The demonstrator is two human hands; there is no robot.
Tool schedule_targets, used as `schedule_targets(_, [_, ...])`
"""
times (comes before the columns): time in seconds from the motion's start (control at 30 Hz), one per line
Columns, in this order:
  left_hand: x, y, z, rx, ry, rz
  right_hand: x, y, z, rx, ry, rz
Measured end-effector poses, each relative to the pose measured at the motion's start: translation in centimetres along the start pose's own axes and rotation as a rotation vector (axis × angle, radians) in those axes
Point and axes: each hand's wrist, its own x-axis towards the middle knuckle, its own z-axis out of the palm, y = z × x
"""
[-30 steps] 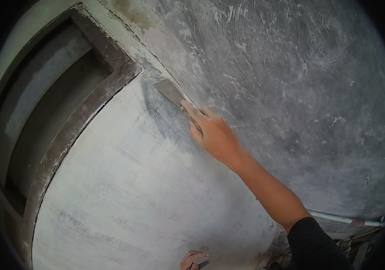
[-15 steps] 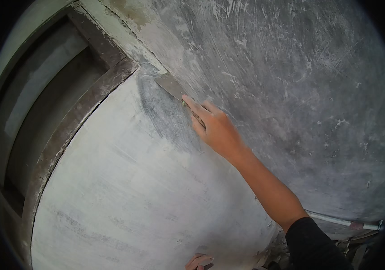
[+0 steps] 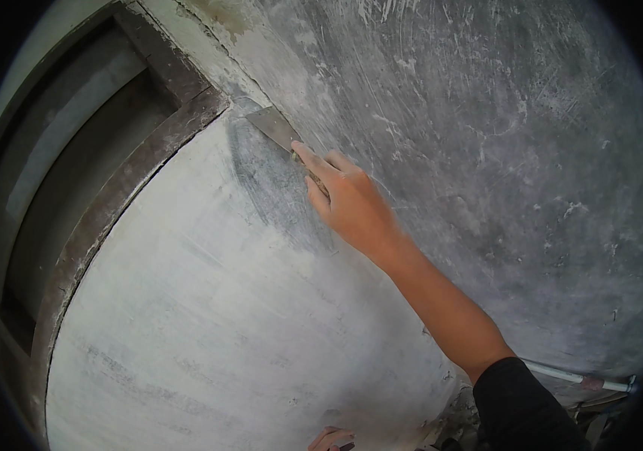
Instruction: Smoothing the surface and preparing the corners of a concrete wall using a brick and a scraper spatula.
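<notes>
My right hand (image 3: 351, 199) is closed round the handle of a putty knife (image 3: 272, 128), its index finger stretched along toward the blade. The wide metal blade lies against the wall near the inner corner, at the upper end of a dark grey patch (image 3: 272, 177) on the whitish wall (image 3: 208, 301). At the bottom edge only the curled fingers of my left hand (image 3: 329, 438) show. They are closed by something small and dark that I cannot make out.
A dark, worn wooden frame (image 3: 122, 207) with a recessed opening borders the white wall on the left. To the right stands a scuffed grey wall (image 3: 487, 150). Low on it runs a pale pipe (image 3: 562, 372), with rubble (image 3: 460, 410) below.
My right hand and the putty knife have moved slightly up and left, near the wall corner. My left hand has hardly moved.
</notes>
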Motion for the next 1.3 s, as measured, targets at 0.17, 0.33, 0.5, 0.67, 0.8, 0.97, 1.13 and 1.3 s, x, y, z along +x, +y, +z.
schedule_targets(0.17, [-0.9,1.0,1.8,-0.014,0.091,0.015,-1.1,0.5,0.0,0.035,0.072,-0.055])
schedule_targets(0.33, [-0.9,0.4,2.1,-0.046,0.086,-0.020,1.1,-0.6,0.1,0.006,0.048,-0.025])
schedule_targets(0.5, [-0.8,0.1,3.1,-0.031,0.061,0.006,1.8,-0.3,-0.5,0.024,0.019,-0.016])
schedule_targets(0.67, [-1.0,0.7,3.0,-0.056,0.113,-0.048,1.6,-1.8,-0.2,0.009,-0.011,-0.003])
schedule_targets(0.8, [-0.9,0.5,3.5,-0.069,0.101,0.019,1.6,-0.8,-0.5,0.068,-0.023,-0.014])
schedule_targets(0.97, [-1.5,0.8,3.8,-0.073,0.195,-0.050,4.4,-2.2,-1.2,0.048,0.042,-0.024])
schedule_targets(1.13, [-0.2,2.0,3.2,-0.026,0.119,-0.033,2.6,-2.1,-1.3,0.047,-0.028,-0.021])
schedule_targets(1.3, [7.0,6.8,-2.0,0.541,-0.176,0.549,4.8,-2.1,-1.7,0.031,0.007,-0.057])
